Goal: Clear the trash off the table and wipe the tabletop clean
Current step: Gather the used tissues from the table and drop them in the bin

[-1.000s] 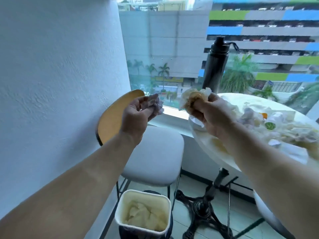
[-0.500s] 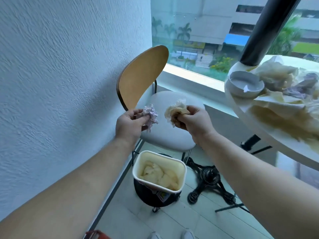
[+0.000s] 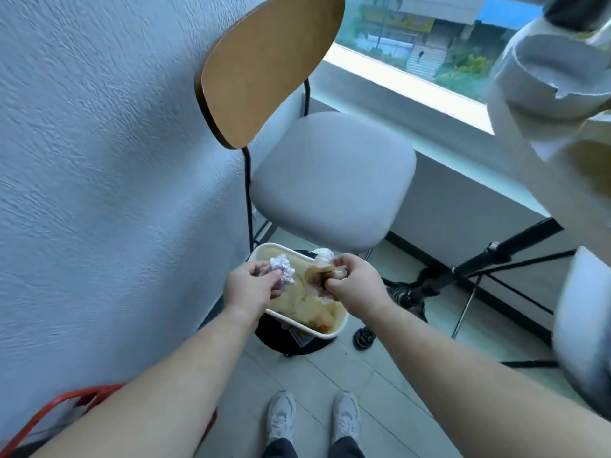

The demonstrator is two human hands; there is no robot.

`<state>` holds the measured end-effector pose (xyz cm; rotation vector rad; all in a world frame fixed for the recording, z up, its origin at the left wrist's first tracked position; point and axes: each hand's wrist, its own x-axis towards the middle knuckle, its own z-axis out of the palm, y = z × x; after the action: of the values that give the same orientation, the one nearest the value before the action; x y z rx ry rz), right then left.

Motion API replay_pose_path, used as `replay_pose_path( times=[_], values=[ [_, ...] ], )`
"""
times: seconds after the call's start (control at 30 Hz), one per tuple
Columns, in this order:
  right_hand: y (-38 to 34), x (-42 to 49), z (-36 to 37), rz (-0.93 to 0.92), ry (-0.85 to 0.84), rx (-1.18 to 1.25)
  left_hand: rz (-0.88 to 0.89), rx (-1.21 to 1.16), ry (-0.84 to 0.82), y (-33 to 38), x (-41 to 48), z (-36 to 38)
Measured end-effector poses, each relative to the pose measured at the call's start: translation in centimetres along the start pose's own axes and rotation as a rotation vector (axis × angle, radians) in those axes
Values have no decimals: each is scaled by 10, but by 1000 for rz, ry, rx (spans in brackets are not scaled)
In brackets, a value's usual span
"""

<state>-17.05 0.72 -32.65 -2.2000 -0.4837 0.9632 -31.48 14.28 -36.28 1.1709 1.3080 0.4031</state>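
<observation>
My left hand [image 3: 253, 285] pinches a crumpled white-purple wrapper [image 3: 282, 267] above the near left part of the white trash bin [image 3: 334, 328] on the floor. My right hand [image 3: 355, 287] grips a crumpled brownish paper wad [image 3: 317, 276] over the bin's middle. The bin holds yellowish crumpled paper. The white round table [image 3: 529, 140] shows at the upper right edge, with a white bowl [image 3: 555, 81] and stained paper on it.
A chair [image 3: 330, 180] with a wooden back and grey seat stands behind the bin, against the textured wall on the left. The black table base [image 3: 416, 289] and a tripod leg lie right of the bin. My shoes show at the bottom. A red frame sits at the lower left.
Both hands have carried their wads down from table height and now hover over the bin. The view has tilted down toward the floor.
</observation>
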Motion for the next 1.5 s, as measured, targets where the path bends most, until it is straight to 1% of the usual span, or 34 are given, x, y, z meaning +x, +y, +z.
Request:
replay_pose_path(
  times=[0.07, 0.17, 0.27, 0.4, 0.6, 0.77, 0.9, 1.07, 1.13, 1.3, 1.4, 1.5],
  values=[
    [8, 2, 5, 9, -25, -52, -31, 2, 0, -11, 2, 0],
    [16, 6, 11, 24, -95, -104, -67, 19, -59, -18, 2, -2],
    [20, 8, 11, 16, -82, -155, -98, 115, -76, -24, 1, -10],
    [21, 10, 7, 13, -54, -141, -18, 240, -100, -24, 2, -21],
    [2, 4, 1, -31, -18, -145, 91, 204, -36, -2, 1, -26],
    [-29, -3, -12, -109, 58, -86, 221, 215, 30, 37, -1, -32],
    [-62, -11, -27, -187, 106, -23, 327, 210, 46, 78, -14, -32],
    [-108, -28, -55, -261, 213, 99, 489, 199, 43, 138, -29, -31],
    [-127, -41, -73, -304, 282, 134, 545, 181, 24, 166, -36, -29],
    [-163, -73, -121, -405, 454, 148, 696, 166, -24, 229, -58, -17],
    [-175, -91, -151, -441, 564, 155, 788, 161, -69, 260, -74, -1],
    [-172, -107, -183, -453, 669, 160, 862, 162, -124, 282, -90, 22]
  ],
)
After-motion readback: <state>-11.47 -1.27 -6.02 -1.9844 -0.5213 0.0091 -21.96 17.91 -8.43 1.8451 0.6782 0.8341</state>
